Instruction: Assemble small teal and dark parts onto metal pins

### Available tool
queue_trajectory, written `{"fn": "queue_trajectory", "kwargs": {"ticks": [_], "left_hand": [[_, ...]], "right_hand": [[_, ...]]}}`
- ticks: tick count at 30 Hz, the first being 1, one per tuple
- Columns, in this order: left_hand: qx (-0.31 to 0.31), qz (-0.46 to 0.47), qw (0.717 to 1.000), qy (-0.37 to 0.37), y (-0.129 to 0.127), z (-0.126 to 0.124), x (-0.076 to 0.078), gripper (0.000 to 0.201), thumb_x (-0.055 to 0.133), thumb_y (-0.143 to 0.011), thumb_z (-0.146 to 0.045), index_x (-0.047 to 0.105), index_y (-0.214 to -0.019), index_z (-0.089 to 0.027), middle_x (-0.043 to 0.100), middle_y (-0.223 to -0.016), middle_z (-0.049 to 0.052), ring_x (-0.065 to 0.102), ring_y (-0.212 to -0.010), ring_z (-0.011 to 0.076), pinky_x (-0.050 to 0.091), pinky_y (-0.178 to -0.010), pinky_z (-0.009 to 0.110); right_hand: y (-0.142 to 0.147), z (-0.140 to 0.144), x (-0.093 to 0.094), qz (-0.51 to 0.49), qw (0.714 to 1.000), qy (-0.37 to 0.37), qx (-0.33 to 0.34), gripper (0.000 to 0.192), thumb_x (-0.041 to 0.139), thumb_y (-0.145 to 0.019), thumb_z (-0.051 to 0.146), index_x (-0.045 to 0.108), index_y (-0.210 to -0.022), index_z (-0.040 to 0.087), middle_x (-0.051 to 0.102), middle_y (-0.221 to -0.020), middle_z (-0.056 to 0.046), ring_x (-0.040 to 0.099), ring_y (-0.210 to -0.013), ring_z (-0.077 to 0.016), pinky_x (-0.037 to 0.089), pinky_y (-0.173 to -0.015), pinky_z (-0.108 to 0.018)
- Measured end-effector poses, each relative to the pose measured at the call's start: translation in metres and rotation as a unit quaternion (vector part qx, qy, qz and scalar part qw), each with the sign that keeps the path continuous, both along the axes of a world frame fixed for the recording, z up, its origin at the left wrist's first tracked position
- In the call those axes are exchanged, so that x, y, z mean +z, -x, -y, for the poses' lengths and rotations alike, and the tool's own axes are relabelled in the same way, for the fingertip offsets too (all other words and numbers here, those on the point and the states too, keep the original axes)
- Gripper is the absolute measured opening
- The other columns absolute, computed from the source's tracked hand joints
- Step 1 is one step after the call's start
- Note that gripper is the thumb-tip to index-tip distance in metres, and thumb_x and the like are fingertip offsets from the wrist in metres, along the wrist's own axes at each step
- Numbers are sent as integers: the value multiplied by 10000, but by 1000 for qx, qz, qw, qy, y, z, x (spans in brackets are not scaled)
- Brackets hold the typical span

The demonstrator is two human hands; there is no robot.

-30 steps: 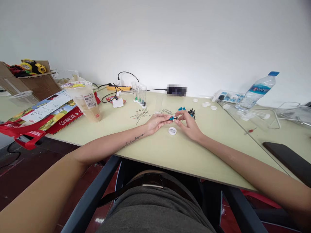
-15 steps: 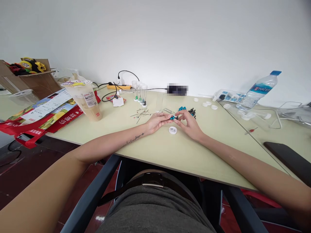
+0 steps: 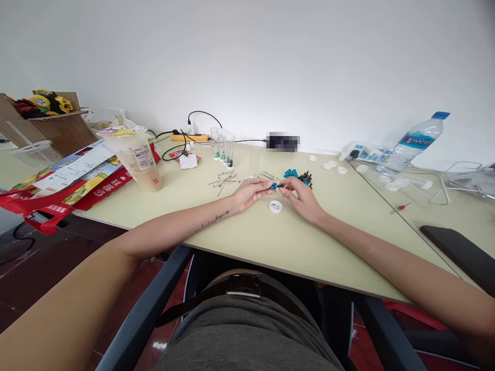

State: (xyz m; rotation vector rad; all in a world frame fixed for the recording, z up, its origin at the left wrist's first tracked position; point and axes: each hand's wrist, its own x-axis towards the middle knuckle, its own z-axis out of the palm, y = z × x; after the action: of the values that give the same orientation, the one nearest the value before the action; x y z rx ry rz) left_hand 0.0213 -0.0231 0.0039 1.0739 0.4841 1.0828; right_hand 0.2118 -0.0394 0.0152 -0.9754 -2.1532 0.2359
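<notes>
The person's left hand (image 3: 251,193) and right hand (image 3: 303,198) meet over the pale green table (image 3: 247,237), just behind a small round white cap (image 3: 275,206) that lies on the tabletop. Both hands pinch a tiny blue-and-black plastic piece (image 3: 275,186) between fingertips, the left closed on its blue end, the right on its dark end. Beyond the white cap lie a cluster of small blue pieces (image 3: 291,173) and, beside them, a cluster of small black pieces (image 3: 306,178). Thin metal pins (image 3: 226,180) are scattered behind and left of the cap, near the left hand. Farther behind them stand clear plastic tubes (image 3: 224,149). A tall milk-tea cup (image 3: 135,157) stands well to the cap's left.
</notes>
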Motion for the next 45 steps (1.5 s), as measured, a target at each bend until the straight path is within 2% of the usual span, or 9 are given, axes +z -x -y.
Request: {"fn": "queue_trajectory", "kwargs": {"ticks": [4, 15, 26, 29, 35, 37, 41, 45], "left_hand": [[5, 2, 1000, 12, 0, 0, 0, 154, 681, -683, -176, 673, -803, -80, 668, -843, 64, 633, -772, 105, 456, -885, 271], [-6, 3, 1000, 1, 0, -1, -1, 175, 681, -686, -192, 674, -820, -80, 665, -868, 69, 630, -786, 109, 452, -889, 268], [-2, -4, 1000, 6, 1, -1, -1, 174, 684, -683, -195, 678, -817, -85, 668, -861, 70, 628, -782, 104, 447, -900, 278], [-9, 3, 1000, 1, 1, 0, 0, 170, 686, -680, -195, 679, -810, -85, 670, -853, 69, 633, -790, 114, 446, -905, 285], [-9, 8, 1000, 12, 0, 1, 1, 169, 688, -676, -176, 680, -816, -82, 673, -839, 66, 636, -786, 114, 445, -903, 278], [-7, 8, 1000, 11, 0, 1, 1, 170, 686, -679, -179, 681, -818, -82, 675, -857, 70, 636, -781, 111, 447, -900, 275], [-10, 14, 1000, 6, 0, 1, 1, 169, 685, -679, -182, 681, -811, -76, 675, -882, 81, 637, -773, 113, 453, -891, 275], [1, 14, 1000, 13, 0, 0, 0, 176, 690, -672, -179, 680, -813, -74, 674, -888, 90, 638, -774, 119, 454, -891, 285]], "right_hand": [[0, -1, -2, 0, 1000, -17, -7, 172, 447, -878, 348, 484, -994, 227, 549, -966, -42, 559, -806, -172, 415, -789, -338], [-1, -3, -4, -7, 1000, -21, -9, 157, 468, -860, 328, 493, -976, 225, 553, -934, -37, 568, -782, -178, 416, -777, -346], [1, -1, -1, -6, 1000, 13, -2, 236, 422, -879, 412, 534, -940, 214, 611, -911, -41, 574, -770, -180, 421, -720, -322], [1, 0, 1, -3, 1000, 24, 2, 270, 400, -888, 428, 549, -921, 205, 617, -850, -34, 570, -745, -173, 419, -701, -307], [0, 0, 1, 7, 999, 33, -3, 433, 280, -915, 477, 559, -740, 195, 608, -718, -26, 561, -673, -160, 404, -659, -292], [0, 2, 1, -9, 999, 30, -10, 441, 255, -916, 489, 560, -779, 201, 611, -727, -28, 565, -672, -160, 409, -677, -297], [1, 5, 3, -49, 998, 29, -11, 407, 258, -912, 501, 541, -976, 216, 623, -794, -29, 577, -672, -158, 425, -698, -303], [2, 6, 4, -46, 999, 19, -11, 451, 239, -904, 525, 567, -931, 218, 623, -788, -33, 576, -675, -164, 428, -704, -312]]}}
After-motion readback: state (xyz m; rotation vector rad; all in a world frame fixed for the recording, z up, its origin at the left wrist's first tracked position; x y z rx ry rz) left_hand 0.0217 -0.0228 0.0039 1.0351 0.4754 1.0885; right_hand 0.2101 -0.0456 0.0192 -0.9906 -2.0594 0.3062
